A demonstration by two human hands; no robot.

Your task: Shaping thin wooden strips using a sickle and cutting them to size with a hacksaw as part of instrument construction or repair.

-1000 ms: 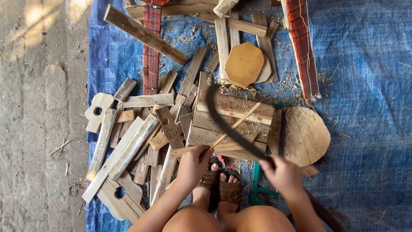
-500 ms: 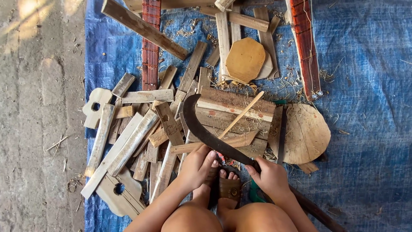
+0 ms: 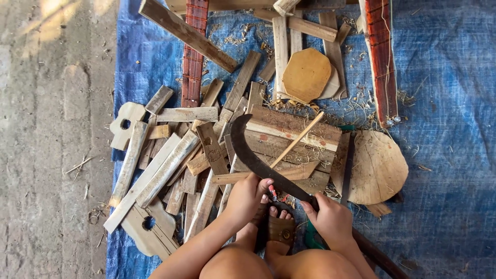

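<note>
My right hand [image 3: 330, 219] grips the handle of a dark, curved blade [image 3: 247, 152]. The blade arcs up and left over a worn wooden block [image 3: 281, 128]. A thin pale stick [image 3: 298, 138] lies slanted on that block, and its near end runs under the blade towards my left hand [image 3: 248, 196]. The fingers of that hand are closed on the stick's near end, just beside the blade. Between my hands, my sandalled foot [image 3: 279, 230] rests at the block's near edge.
Several planks and offcuts [image 3: 170, 165] are heaped to the left on a blue tarp [image 3: 444, 103]. A round wooden disc [image 3: 380, 165] lies at the right, an octagonal board [image 3: 306, 75] farther off, and red-painted slats [image 3: 381, 57] beyond. Bare concrete [image 3: 51, 139] borders the tarp's left side.
The blade has swung down and left from a more raised position and now lies low across the stick. My hands have drawn closer together.
</note>
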